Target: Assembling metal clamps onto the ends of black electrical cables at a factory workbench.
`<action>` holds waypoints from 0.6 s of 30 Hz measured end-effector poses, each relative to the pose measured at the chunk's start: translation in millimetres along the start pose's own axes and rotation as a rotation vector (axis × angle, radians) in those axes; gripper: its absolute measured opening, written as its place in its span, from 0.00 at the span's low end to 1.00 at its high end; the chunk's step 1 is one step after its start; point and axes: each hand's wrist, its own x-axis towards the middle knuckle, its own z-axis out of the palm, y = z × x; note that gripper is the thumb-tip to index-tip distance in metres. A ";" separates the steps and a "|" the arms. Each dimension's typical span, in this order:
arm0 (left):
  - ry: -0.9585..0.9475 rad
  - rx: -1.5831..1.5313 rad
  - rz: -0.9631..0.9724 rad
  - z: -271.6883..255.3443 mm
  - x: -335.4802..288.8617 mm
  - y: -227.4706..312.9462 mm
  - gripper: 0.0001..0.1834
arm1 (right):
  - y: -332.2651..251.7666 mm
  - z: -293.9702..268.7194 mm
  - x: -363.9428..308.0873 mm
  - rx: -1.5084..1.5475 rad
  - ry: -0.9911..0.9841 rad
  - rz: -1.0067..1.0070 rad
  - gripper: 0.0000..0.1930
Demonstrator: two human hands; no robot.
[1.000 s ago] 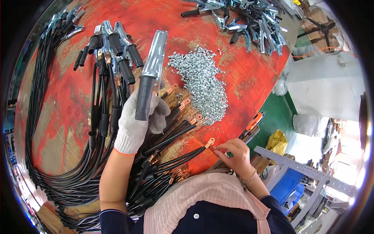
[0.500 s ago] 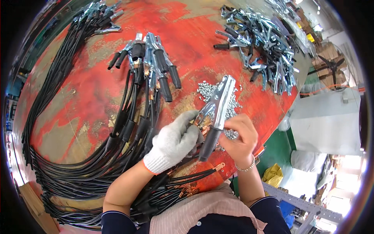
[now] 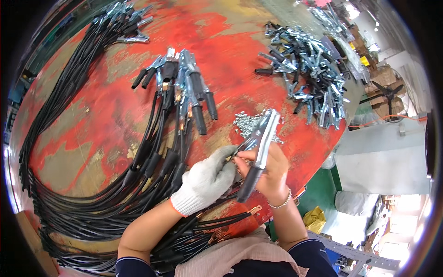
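My left hand, in a white knitted glove, is closed around the lower arm of a welding ground clamp. The clamp stands tilted, its silvery jaws pointing up and away and its black handle sleeve toward me. My bare right hand, a beaded bracelet at the wrist, reaches behind the upper arm. Its thumb and fingertips are pinched close to the left fingertips, between the clamp's arms; what they pinch is too small to make out. Small silvery screws or nuts lie heaped just beyond the clamp.
Clamps on black cables lie ahead to the left, with more cabled clamps at far left. A heap of loose clamps sits far right. Copper-lugged cables lie near my body. The red worn table has a curved right edge.
My right hand has moved from beside the black handle to behind the clamp, its fingertips now meeting near the left hand's. The view has shifted slightly, so the table things appear lower.
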 end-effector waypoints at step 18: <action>0.004 -0.049 0.021 3.1 2.1 2.0 0.19 | 6.9 -0.1 -5.0 0.084 0.018 0.018 0.16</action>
